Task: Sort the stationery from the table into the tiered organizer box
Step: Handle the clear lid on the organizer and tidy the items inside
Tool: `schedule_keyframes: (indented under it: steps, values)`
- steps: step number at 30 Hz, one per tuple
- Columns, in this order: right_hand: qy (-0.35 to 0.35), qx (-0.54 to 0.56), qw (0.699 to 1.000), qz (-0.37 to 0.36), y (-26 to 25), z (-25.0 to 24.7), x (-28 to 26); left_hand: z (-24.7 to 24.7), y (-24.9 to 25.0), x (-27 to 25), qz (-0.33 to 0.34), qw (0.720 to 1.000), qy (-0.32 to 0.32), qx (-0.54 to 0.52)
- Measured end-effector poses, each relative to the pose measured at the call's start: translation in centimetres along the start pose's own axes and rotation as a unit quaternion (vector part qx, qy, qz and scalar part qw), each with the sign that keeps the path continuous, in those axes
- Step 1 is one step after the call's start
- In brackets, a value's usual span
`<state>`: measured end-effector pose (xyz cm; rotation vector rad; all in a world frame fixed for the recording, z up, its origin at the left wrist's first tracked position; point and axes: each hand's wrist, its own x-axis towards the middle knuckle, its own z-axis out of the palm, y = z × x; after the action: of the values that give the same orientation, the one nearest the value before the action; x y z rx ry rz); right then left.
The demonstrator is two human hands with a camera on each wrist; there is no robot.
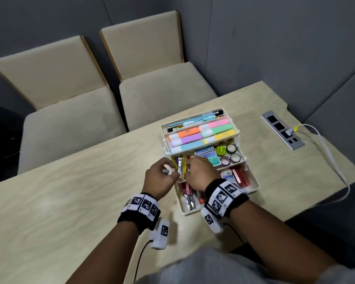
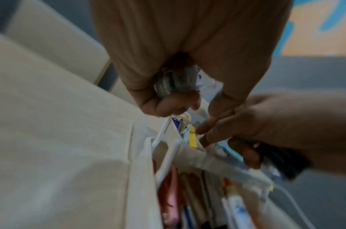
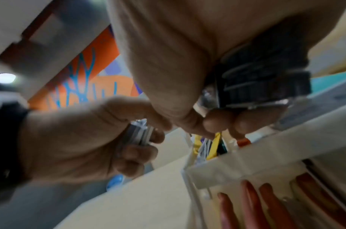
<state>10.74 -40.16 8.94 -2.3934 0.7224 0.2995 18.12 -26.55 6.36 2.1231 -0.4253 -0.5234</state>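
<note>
The cream tiered organizer box (image 1: 190,212) stands open on the table, with highlighters (image 1: 201,134) in the top tier and tape rolls (image 1: 232,154) in the middle one. My left hand (image 1: 166,171) hovers at the box's left edge and grips a small silvery pack (image 2: 175,82) in its curled fingers. My right hand (image 1: 191,167) is over the middle tier's left compartment, where silver and yellow packets (image 1: 180,167) lie. Its fingers curl round a black ridged pack in clear wrap (image 3: 262,77). The fingertips of both hands nearly meet above that compartment.
Two beige chairs (image 1: 90,99) stand beyond the table's far edge. A metal socket strip (image 1: 283,130) with a white cable (image 1: 332,160) plugged in is set into the table to the right of the box. Bare wood tabletop (image 1: 70,191) lies to the left.
</note>
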Motion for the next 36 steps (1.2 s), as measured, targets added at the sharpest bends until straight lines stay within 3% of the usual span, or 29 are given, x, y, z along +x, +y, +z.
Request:
schedule_keyframes:
  steps: [2, 4, 7, 10, 13, 22, 30, 36]
  values:
    - [-0.009, -0.081, 0.997, 0.002, -0.9, 0.7, 0.3, 0.2, -0.2, 0.5, 0.073, 0.989, -0.038, 0.125]
    - [-0.009, -0.114, 0.993, 0.008, -1.4, 1.2, 0.5, 0.4, -0.7, 1.0, 0.12, 0.96, -0.106, 0.228]
    - [0.014, -0.112, 0.994, 0.017, -1.4, 2.0, 0.7, 0.5, -1.5, 1.4, 0.121, 0.934, -0.152, 0.3]
    - [0.036, -0.084, 0.995, 0.03, -1.2, 2.6, 0.8, 0.4, -1.7, 1.3, 0.128, 0.926, -0.149, 0.322]
    - [0.038, -0.077, 0.995, 0.051, -0.8, 2.7, 0.8, 0.4, -2.5, 1.3, 0.126, 0.927, -0.13, 0.329]
    - [0.019, -0.222, 0.975, 0.019, -1.4, 2.0, 1.6, 0.2, -2.4, 0.8, 0.115, 0.951, -0.111, 0.264]
    - [0.027, -0.17, 0.985, 0.027, -1.8, 1.2, 3.4, 0.0, -2.9, -0.3, 0.099, 0.971, -0.073, 0.204]
    - [-0.005, -0.161, 0.986, 0.029, -1.7, 0.9, 4.2, 0.2, -2.8, -0.7, 0.088, 0.977, -0.045, 0.188]
